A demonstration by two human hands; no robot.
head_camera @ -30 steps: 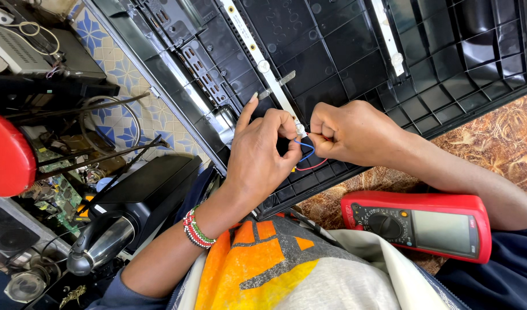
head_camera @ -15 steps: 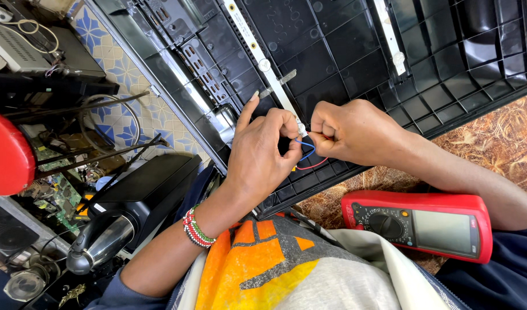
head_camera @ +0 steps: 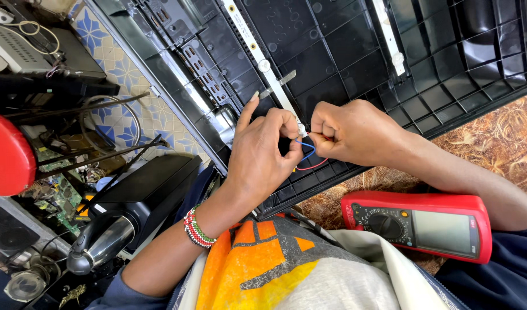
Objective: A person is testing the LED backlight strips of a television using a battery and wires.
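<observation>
**Two hands pinch thin wires at the end of a light strip**

The left hand (head_camera: 263, 155) lies over the near edge of a black ribbed panel (head_camera: 447, 63), its thumb and bent fingers closed on the blue wire (head_camera: 307, 150), with the forefinger stretched out straight toward the panel's ribs; a beaded band of red, white and green sits on that wrist; the right hand (head_camera: 355, 131) faces it, just beside it, fingers curled shut and pinching the wire ends where they meet the foot of a white strip (head_camera: 257, 49); that strip runs up the panel slantwise, and a second white strip (head_camera: 389, 37) lies well apart to the right; the red wire (head_camera: 315, 167) loops below the two hands, over the panel's lower edge; whether the two wires are joined to the strip cannot be told, as the fingers cover that spot.

Near the right forearm, a red multimeter (head_camera: 418, 224) lies on a brown patterned cloth (head_camera: 493, 149), its dial and grey screen facing up; to the left stand a black box (head_camera: 148, 189), a circuit board (head_camera: 54, 195) and a red rounded thing (head_camera: 8, 152) amid loose cables, over a blue-flowered tile floor (head_camera: 117, 69).
</observation>
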